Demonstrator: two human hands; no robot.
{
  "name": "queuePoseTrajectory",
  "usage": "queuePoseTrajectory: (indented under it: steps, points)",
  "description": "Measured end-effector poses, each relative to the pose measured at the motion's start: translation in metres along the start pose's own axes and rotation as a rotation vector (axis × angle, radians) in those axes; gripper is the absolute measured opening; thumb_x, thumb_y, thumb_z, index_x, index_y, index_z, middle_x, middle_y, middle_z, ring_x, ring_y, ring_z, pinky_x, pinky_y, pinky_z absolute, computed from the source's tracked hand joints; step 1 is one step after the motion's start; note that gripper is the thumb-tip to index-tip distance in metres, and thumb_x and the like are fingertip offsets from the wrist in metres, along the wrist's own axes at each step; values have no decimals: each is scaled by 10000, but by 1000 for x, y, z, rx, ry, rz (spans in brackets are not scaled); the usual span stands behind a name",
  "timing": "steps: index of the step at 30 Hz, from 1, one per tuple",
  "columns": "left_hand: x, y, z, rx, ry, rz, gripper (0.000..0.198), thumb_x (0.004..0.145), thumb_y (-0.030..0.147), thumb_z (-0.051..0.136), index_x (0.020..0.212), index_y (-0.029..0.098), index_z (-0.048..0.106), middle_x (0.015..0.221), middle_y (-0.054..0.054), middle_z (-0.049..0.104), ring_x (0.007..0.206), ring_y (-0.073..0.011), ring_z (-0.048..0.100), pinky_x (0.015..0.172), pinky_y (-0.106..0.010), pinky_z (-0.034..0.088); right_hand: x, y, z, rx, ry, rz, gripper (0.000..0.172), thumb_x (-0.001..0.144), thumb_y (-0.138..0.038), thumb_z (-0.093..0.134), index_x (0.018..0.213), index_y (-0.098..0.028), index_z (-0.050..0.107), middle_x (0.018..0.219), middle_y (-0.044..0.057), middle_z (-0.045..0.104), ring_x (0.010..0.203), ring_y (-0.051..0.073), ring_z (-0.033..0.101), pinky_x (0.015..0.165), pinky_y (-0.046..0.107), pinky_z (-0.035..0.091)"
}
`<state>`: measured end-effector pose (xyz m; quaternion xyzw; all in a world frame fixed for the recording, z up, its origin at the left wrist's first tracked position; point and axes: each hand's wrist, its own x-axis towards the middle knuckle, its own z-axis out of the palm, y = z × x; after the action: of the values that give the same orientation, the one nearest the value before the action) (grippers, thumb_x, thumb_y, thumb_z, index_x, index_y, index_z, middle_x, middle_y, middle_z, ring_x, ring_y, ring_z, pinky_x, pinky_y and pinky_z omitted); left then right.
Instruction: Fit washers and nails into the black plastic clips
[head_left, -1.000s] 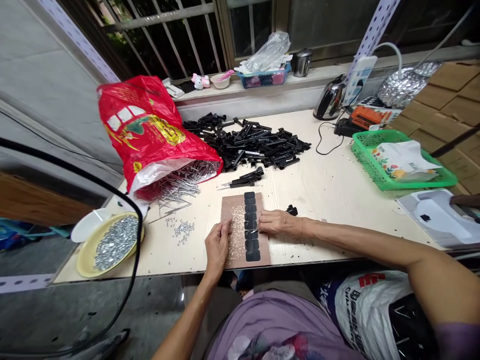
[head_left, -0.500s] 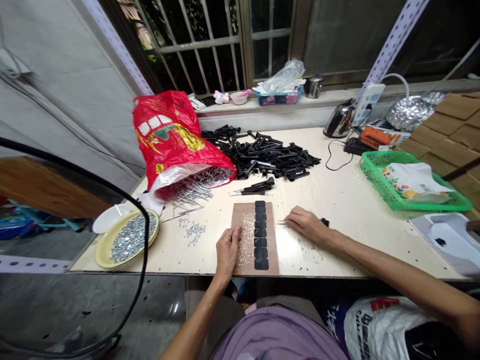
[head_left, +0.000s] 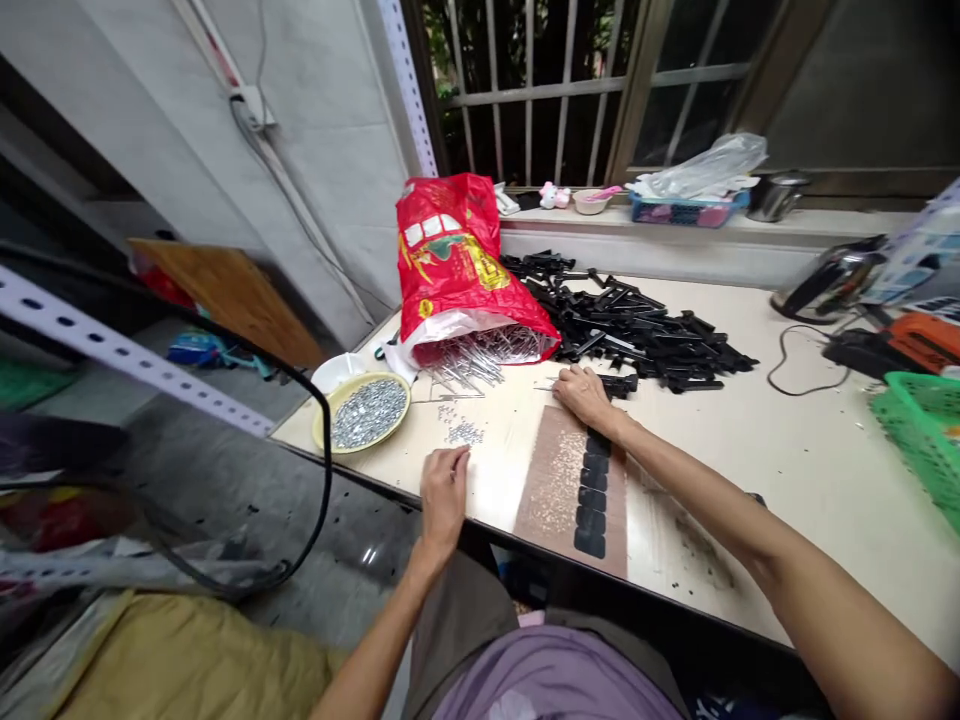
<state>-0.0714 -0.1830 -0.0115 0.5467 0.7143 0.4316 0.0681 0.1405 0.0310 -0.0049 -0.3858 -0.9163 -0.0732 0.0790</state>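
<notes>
My left hand (head_left: 444, 488) lies on the table near its front edge, fingers curled, just below a scatter of small silver nuts (head_left: 463, 432). My right hand (head_left: 582, 394) reaches forward over the table and rests by a few black plastic parts (head_left: 619, 384) and loose metal pins (head_left: 469, 373); its fingers are bent and what they hold is hidden. A brown board (head_left: 571, 488) with a column of black pads and pale specks lies between my arms. A big heap of black plastic parts (head_left: 630, 328) sits beyond.
A red plastic bag (head_left: 456, 262) spills metal pins at the left. A yellow dish (head_left: 363, 412) of silver nuts stands at the table's left corner by a white bowl (head_left: 337, 372). A kettle (head_left: 832, 282), cable, green basket (head_left: 922, 425) and window-sill clutter lie right and behind.
The view has swung left. My right hand moved from beside the brown board up to the pins and black parts. My left hand left the board and shifted left toward the loose nuts.
</notes>
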Motion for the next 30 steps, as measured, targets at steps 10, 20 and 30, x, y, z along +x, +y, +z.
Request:
queuePoseTrajectory:
  steps: [10, 20, 30]
  points:
    - [-3, -70, -61, 146, -177, 62, 256, 873, 361, 497, 913, 227, 712, 842, -72, 639, 841, -220, 553, 782, -357, 433, -5, 2, -1, -26, 133, -10, 262, 924, -207, 394, 899, -109, 635, 900, 136, 597, 868, 240, 452, 743, 352, 298]
    - [9, -55, -59, 17, -304, 79, 185, 817, 317, 571, 728, 206, 689, 752, -86, 622, 803, -234, 533, 758, -369, 427, -29, -41, -57, 517, 484, -27, 246, 938, -224, 384, 1087, -159, 569, 951, 96, 591, 873, 210, 554, 786, 339, 446]
    - [21, 29, -26, -1315, -283, -723, 307, 592, 280, 816, 796, 117, 655, 703, -9, 611, 595, -66, 537, 622, -219, 490, -68, -136, -92, 563, 329, -78, 237, 946, -305, 453, 1015, -206, 656, 862, 53, 626, 793, 163, 580, 695, 261, 441]
